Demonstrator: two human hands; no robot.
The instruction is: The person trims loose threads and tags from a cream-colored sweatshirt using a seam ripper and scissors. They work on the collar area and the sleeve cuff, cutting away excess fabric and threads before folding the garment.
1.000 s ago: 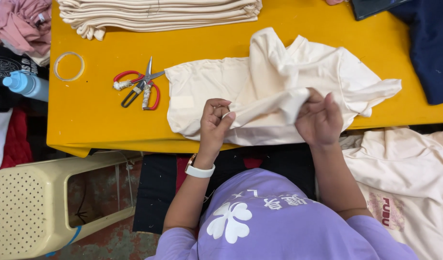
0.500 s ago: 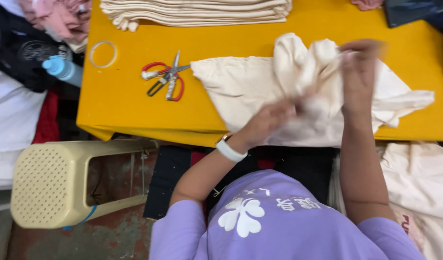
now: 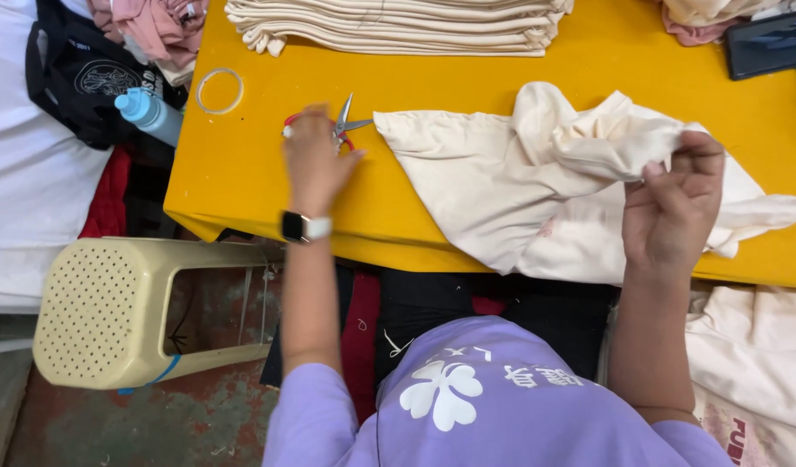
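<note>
Scissors (image 3: pixel 344 126), red-handled, on yellow desk (image 3: pixel 242 182), left of cream cloth (image 3: pixel 501 186): left hand (image 3: pixel 316 164) covers handles, fingers closing round them. Right hand (image 3: pixel 674 207) pinches cloth edge. Step judged: tool pickup; cutting needs held fold taut.

I see few such things here. A dark rectangular phone screen (image 3: pixel 774 43) lies at the far right corner of the yellow table (image 3: pixel 242 182), tilted and switched off. A small black square watch screen (image 3: pixel 292 227) sits on my left wrist, on a white strap. Off the table's left edge lies a pale blue bottle (image 3: pixel 151 114), its cap a brighter blue; I cannot make out any label on it.
</note>
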